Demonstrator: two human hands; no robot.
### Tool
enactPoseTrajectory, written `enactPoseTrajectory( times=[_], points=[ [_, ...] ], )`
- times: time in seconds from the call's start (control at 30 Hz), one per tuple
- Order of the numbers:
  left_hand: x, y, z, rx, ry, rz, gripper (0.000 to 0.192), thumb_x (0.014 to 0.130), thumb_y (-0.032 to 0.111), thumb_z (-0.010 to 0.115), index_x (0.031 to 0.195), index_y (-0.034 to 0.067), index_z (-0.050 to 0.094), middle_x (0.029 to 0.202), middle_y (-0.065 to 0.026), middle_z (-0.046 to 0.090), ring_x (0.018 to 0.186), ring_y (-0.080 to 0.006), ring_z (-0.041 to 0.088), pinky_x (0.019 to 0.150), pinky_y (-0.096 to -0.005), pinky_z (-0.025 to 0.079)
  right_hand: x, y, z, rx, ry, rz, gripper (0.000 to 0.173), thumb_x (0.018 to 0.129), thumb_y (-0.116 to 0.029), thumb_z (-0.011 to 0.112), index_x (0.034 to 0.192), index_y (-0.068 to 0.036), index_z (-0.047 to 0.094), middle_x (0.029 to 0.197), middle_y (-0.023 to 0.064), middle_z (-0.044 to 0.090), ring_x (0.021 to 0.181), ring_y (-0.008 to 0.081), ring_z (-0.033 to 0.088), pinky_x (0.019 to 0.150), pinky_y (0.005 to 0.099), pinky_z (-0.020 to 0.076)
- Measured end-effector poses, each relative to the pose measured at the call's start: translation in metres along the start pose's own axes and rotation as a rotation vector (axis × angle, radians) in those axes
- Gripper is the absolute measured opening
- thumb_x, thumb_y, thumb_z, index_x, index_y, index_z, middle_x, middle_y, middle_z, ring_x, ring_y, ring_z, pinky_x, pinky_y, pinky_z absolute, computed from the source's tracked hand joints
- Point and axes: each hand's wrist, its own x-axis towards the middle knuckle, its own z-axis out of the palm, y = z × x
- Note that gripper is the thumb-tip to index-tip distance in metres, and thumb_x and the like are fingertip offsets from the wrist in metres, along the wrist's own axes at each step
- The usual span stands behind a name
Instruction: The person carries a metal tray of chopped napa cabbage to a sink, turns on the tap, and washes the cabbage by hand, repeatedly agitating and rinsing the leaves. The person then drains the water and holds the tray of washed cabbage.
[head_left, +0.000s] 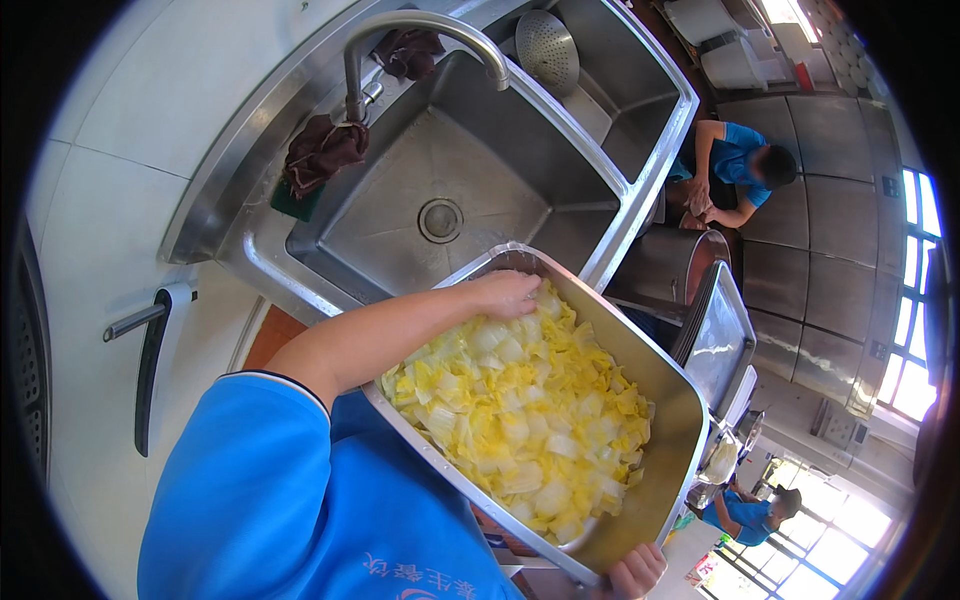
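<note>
A deep rectangular metal pan (679, 405) full of chopped napa cabbage (517, 420) rests before me, one corner over the edge of the stainless steel sink (480, 172). My left hand (508, 294) reaches inside that corner, fingers together against the cabbage; whether they grip any is hidden. Water shows at the corner's rim just past the fingers. At the opposite end, my right hand (634, 574) holds the pan's rim, partly cut off by the picture's lower edge.
A curved faucet (427, 19) overhangs the basin. Dark cloths (326, 154) and a green scouring pad (296, 199) lie on the sink's ledge. A perforated strainer (547, 52) sits in the second basin. Beyond are stacked trays (720, 337), a large pot (660, 259) and two people (739, 154).
</note>
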Motion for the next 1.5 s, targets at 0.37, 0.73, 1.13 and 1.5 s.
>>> enactPoseTrajectory(
  times=[0.37, 0.73, 1.13, 1.5],
  points=[
    [0.027, 0.001, -0.029, -0.034, 0.008, -0.020, 0.042, 0.091, 0.029, 0.056, 0.119, -0.002, 0.053, 0.112, -0.0280, 0.063, 0.108, -0.0435, 0.060, 0.092, -0.0499, 0.047, 0.033, 0.033, -0.022, -0.016, -0.003, -0.027, 0.019, 0.042, -0.015, 0.049, 0.053, -0.008, 0.037, 0.054, 0.0055, 0.030, 0.046, 0.0220, 0.038, 0.044, 0.0355, 0.0288],
    [0.026, 0.005, -0.031, -0.069, -0.037, -0.049, 0.043, 0.092, 0.029, 0.054, 0.121, -0.003, 0.053, 0.117, -0.0283, 0.061, 0.112, -0.0433, 0.058, 0.095, -0.0487, 0.046, 0.015, 0.056, -0.022, -0.018, -0.088, -0.082, 0.044, 0.088, -0.033, 0.051, 0.053, -0.007, 0.042, 0.055, 0.0049, 0.044, 0.049, 0.0216, 0.048, 0.047, 0.0324, 0.0352],
    [0.035, -0.007, -0.033, -0.060, -0.020, -0.032, 0.044, 0.092, 0.028, 0.054, 0.123, -0.003, 0.051, 0.118, -0.0283, 0.061, 0.113, -0.0429, 0.057, 0.096, -0.0487, 0.046, 0.040, 0.047, -0.021, -0.126, -0.076, -0.065, 0.032, 0.081, -0.021, 0.046, 0.053, -0.007, 0.044, 0.056, 0.0039, 0.047, 0.049, 0.0195, 0.050, 0.048, 0.0309, 0.0358],
    [0.021, -0.009, -0.037, -0.084, 0.007, -0.030, 0.044, 0.093, 0.029, 0.054, 0.124, -0.002, 0.051, 0.120, -0.0285, 0.059, 0.115, -0.0425, 0.056, 0.097, -0.0487, 0.045, 0.042, 0.032, -0.023, -0.182, -0.080, -0.096, 0.033, 0.080, -0.022, 0.044, 0.050, -0.009, 0.039, 0.052, 0.0022, 0.040, 0.045, 0.0185, 0.043, 0.047, 0.0305, 0.0331]
  ],
)
